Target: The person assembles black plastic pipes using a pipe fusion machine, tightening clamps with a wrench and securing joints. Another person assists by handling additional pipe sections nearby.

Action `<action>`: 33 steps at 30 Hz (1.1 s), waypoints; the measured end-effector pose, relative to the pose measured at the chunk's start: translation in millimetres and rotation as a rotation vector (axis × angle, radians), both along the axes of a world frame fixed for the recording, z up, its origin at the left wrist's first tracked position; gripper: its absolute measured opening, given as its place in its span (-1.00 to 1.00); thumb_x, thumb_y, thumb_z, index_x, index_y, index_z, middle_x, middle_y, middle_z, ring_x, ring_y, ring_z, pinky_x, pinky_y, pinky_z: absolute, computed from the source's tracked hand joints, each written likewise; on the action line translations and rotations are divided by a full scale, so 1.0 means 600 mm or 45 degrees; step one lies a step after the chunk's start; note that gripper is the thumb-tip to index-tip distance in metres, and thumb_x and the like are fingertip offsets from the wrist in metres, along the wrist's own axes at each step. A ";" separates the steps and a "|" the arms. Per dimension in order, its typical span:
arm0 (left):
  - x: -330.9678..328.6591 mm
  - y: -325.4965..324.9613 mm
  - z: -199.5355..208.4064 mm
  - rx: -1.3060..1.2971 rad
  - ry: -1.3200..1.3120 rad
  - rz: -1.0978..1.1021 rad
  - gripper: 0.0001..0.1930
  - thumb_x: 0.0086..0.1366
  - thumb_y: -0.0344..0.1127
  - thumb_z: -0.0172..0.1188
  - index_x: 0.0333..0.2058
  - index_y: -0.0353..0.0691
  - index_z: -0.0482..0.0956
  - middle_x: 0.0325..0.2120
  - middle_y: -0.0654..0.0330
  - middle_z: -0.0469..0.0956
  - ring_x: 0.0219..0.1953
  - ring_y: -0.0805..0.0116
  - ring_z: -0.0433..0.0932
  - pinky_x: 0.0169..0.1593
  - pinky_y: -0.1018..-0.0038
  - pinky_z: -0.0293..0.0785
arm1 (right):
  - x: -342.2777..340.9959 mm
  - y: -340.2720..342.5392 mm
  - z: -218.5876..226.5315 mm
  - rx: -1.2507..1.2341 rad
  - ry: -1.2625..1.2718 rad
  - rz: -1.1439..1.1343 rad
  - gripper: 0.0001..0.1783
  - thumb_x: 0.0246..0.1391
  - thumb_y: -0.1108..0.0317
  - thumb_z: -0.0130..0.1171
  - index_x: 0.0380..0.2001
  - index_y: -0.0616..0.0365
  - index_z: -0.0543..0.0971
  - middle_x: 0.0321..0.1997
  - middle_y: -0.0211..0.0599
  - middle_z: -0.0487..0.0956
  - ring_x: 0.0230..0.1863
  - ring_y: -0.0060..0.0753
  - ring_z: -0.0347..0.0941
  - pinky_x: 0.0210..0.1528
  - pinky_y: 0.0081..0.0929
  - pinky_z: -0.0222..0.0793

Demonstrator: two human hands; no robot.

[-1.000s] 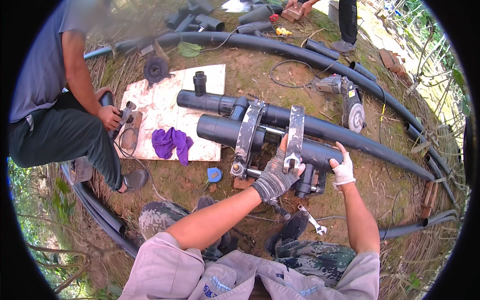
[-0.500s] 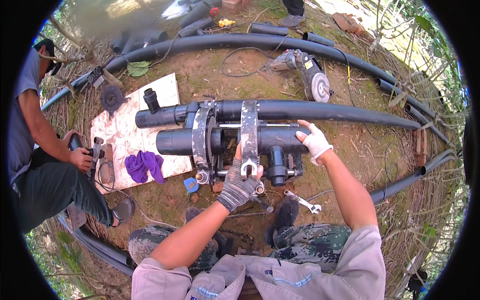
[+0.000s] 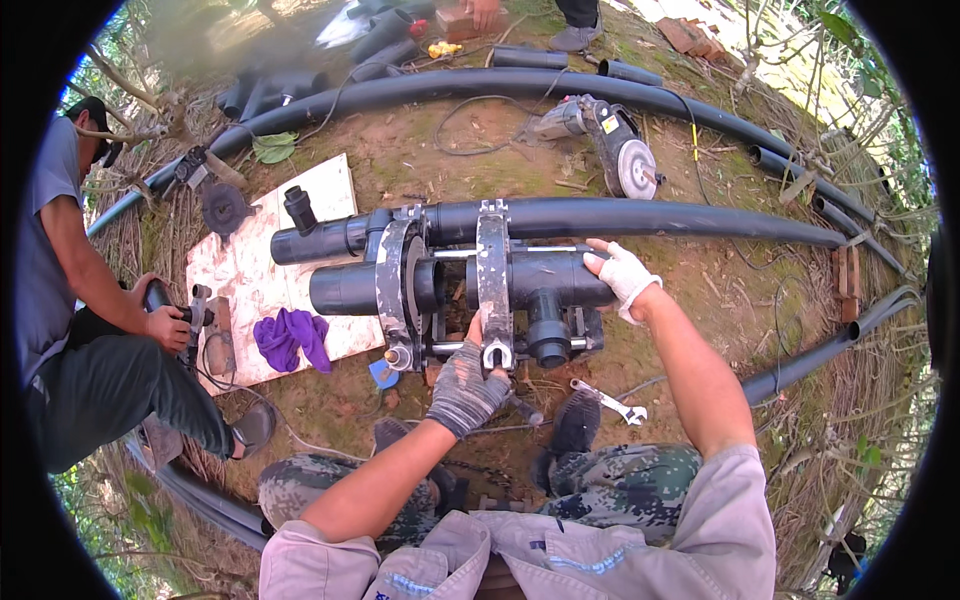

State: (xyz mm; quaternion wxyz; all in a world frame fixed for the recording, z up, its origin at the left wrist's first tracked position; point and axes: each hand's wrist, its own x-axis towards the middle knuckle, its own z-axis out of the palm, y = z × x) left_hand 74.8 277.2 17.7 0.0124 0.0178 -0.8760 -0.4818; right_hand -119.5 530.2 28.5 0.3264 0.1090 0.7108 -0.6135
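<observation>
Clamp rig [image 3: 494,235]: mid-scene, beyond the person's shoes [image 3: 576,425]; left ring [image 3: 391,295] around a black stub [image 3: 345,288], right ring [image 3: 494,290] around a black tee [image 3: 560,278], their facing ends apart.
Board [image 3: 250,265]: pale, flat on the ground at left, its right part half hidden by the stub.
Tee: right half of the rig, branch pointing near.
Grinder [image 3: 612,145]: on the ground, far side, right of the rig's middle.
Left grip [image 3: 468,392]: grey striped glove, fingers and thumb closed around the right ring's near end.
Right grip [image 3: 626,280]: white fingerless glove, fingertips resting on the tee's right end; whether it pinches, I cannot tell.
Cloth [image 3: 290,338]: purple, crumpled, near right part of the board.
Wrench [image 3: 610,403]: on the ground, near side, just beside the right shoe.
Tape [image 3: 383,376]: blue, near the left ring's near end.
</observation>
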 end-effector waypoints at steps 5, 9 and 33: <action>0.003 0.004 0.011 0.340 -0.130 -0.068 -0.05 0.18 -0.15 0.19 0.46 -0.20 -0.14 -0.22 -0.08 0.61 -0.23 0.01 0.61 -0.12 0.26 0.52 | -0.001 0.008 -0.003 -0.054 -0.050 0.009 -0.27 0.17 -0.03 0.29 0.34 -0.19 0.28 0.25 -0.25 0.42 0.16 -0.12 0.38 0.01 0.21 0.36; 0.001 0.010 -0.014 0.097 -0.056 0.086 -0.24 0.42 0.04 -0.01 0.44 -0.18 -0.03 -0.16 -0.19 0.60 -0.16 -0.15 0.60 -0.10 0.15 0.49 | 0.001 -0.002 -0.003 -0.029 -0.044 -0.026 -0.31 0.17 -0.04 0.28 0.32 -0.21 0.31 0.24 -0.26 0.40 0.15 -0.13 0.38 0.00 0.20 0.36; -0.017 -0.020 -0.046 1.134 -0.915 0.027 -0.52 0.32 0.25 0.16 -0.04 0.01 0.55 -0.24 0.35 0.61 -0.33 0.52 0.61 -0.21 0.47 0.53 | 0.008 -0.010 -0.042 0.012 0.087 -0.237 -0.39 0.31 -0.13 0.06 0.22 0.07 0.38 0.13 -0.32 0.47 0.05 -0.36 0.42 0.08 -0.25 0.36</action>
